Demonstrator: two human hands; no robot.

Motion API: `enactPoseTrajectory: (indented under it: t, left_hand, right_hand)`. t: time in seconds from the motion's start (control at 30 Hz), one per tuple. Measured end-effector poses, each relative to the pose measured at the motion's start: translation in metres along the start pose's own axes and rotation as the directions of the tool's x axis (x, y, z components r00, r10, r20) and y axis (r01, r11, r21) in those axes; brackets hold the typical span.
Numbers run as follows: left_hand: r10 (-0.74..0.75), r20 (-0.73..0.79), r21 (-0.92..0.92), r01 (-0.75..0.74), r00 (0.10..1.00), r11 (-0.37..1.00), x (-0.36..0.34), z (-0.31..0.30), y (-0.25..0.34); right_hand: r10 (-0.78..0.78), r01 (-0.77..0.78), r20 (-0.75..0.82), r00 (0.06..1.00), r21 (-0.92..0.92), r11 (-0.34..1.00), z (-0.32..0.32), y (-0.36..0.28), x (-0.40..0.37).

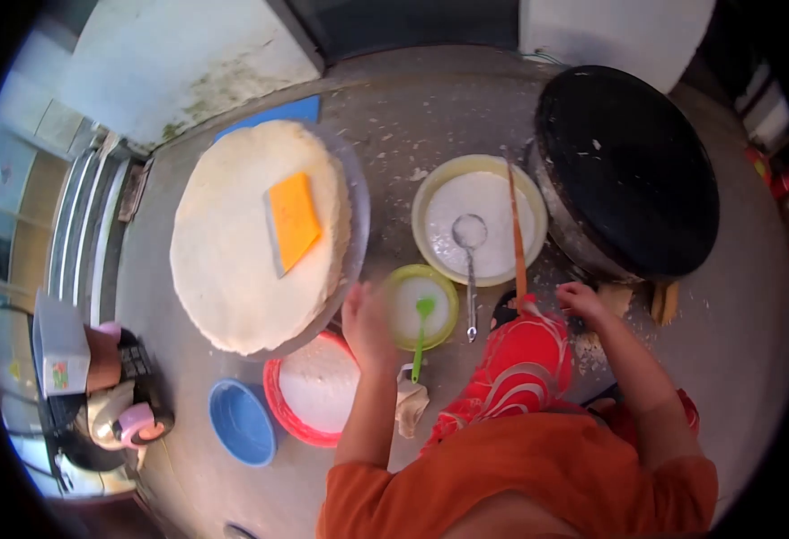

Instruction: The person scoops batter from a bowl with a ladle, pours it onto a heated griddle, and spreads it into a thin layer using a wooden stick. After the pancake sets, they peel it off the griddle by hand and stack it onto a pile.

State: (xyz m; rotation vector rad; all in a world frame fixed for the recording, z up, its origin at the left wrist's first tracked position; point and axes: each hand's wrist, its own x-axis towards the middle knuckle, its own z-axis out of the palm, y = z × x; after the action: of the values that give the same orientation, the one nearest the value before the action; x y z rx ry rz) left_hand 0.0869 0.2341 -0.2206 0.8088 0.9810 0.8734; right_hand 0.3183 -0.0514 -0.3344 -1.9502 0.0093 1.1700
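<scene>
A makeshift cooking area, seemingly in a home, with batter bowls (480, 216) and a round black griddle (628, 171).

Ladle (470, 232) in bowl (420, 216) beside griddle (628, 171)

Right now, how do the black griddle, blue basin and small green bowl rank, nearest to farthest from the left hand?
1. Small green bowl, just right of the left hand
2. Blue basin, lower left
3. Black griddle, far right

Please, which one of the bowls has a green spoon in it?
The small yellow-green bowl. Its green spoon sets it apart: the bigger pale bowl has a metal ladle, and no spoon shows in the red bowl.
</scene>
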Motion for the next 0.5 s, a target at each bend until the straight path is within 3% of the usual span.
enactPoseTrajectory:
  t: [0.07,0.2,0.3,0.37,0.4,0.47,0.5]
  left_hand:
    - [-0.174,0.085,0.064,0.169,0.981,0.983,-0.020,-0.003,-0.034]
    - [-0.342,0.166,0.231,0.300,0.925,0.925,-0.053,-0.002,-0.066]
    - [-0.378,0.183,0.296,0.316,0.908,0.902,-0.060,-0.006,-0.075]
    - [-0.373,0.187,0.299,0.309,0.909,0.903,-0.060,-0.010,-0.076]
    - [-0.383,0.199,0.308,0.314,0.902,0.898,-0.058,-0.012,-0.077]
    - [-0.395,0.187,0.351,0.314,0.900,0.882,-0.055,-0.013,-0.078]
    - [-0.391,0.188,0.352,0.310,0.901,0.883,-0.055,-0.012,-0.078]
  right_hand:
    - [-0.001,-0.008,-0.057,0.998,-0.162,0.987,0.022,0.028,0.032]
    - [-0.011,0.023,-0.130,0.992,0.096,0.995,0.073,0.046,0.077]
    - [0.038,0.001,-0.184,0.982,0.207,0.978,0.078,0.007,0.056]
    - [-0.116,0.073,0.135,0.984,0.290,0.954,0.074,0.018,0.078]
    - [-0.111,0.071,0.119,0.987,0.299,0.952,0.068,0.007,0.068]
    - [-0.151,0.190,-0.202,0.968,0.189,0.963,0.052,-0.019,0.043]
    - [-0.323,0.328,-0.262,0.909,-0.023,0.944,0.034,-0.024,0.033]
